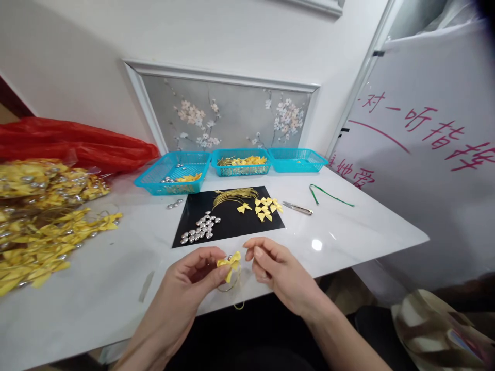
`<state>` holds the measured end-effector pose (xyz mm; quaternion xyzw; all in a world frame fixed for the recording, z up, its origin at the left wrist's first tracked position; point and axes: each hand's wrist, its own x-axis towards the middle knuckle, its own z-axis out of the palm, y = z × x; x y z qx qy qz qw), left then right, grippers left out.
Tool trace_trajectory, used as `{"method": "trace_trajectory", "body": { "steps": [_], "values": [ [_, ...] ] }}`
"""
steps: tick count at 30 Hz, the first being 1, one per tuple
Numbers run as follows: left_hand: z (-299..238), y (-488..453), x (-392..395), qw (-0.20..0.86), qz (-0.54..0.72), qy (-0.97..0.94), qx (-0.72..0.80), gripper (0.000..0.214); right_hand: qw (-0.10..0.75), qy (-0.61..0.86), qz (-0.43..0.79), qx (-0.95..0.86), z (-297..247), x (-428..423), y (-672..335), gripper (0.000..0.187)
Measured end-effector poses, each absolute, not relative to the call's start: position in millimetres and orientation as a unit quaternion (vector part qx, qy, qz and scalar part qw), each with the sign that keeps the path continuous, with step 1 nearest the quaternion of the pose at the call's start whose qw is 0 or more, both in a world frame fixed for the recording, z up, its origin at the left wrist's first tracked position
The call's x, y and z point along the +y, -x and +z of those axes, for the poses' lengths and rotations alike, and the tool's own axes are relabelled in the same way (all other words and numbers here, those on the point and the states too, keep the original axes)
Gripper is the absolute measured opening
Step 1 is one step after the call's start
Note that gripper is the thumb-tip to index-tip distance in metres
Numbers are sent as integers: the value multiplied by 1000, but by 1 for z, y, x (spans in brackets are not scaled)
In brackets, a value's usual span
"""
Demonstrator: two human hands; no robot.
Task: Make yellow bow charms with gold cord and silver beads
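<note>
My left hand (193, 275) pinches a yellow ribbon bow (231, 264) between thumb and fingers, over the table's front edge. A small silver piece shows at the bow's top, and a thin gold cord (240, 307) loops below it. Just right of the bow, my right hand (273, 263) has its fingers curled together; anything between them is too small to make out. Beyond the hands, a black mat (232, 232) bears shiny silver bead-like pieces (199, 229), a bundle of gold cords (235, 195) and several yellow bows (266, 207).
Thread snips (297, 208) and a green cord (328, 195) lie right of the mat. Three blue baskets (170, 186) line the wall. Finished-looking yellow bow pieces (58, 242) pile up at left beside a red plastic bag (77, 141). A whiteboard (425, 206) stands at right.
</note>
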<state>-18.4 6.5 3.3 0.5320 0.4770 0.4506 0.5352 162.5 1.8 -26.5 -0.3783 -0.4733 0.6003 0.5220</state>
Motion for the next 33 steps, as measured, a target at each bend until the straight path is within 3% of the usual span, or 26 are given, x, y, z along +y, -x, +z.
{"method": "trace_trajectory", "body": {
  "steps": [9, 13, 18, 24, 33],
  "values": [
    [-5, 30, 17, 489, 445, -553, 507, 16, 488, 383, 627, -471, -29, 23, -204, 36],
    [-8, 27, 26, 456, 445, -573, 516, 11, 493, 404, 590, -497, -34, 32, -193, 18],
    [-9, 23, 32, 408, 427, -611, 527, 11, 494, 413, 538, -543, -33, 31, -169, 15],
    [-6, 22, 30, 306, 430, -644, 553, 14, 417, 399, 565, -590, -25, 19, -165, 22],
    [-8, 13, 28, 250, 405, -690, 546, 25, 478, 428, 458, -616, -16, 26, -155, 23]
  ]
}}
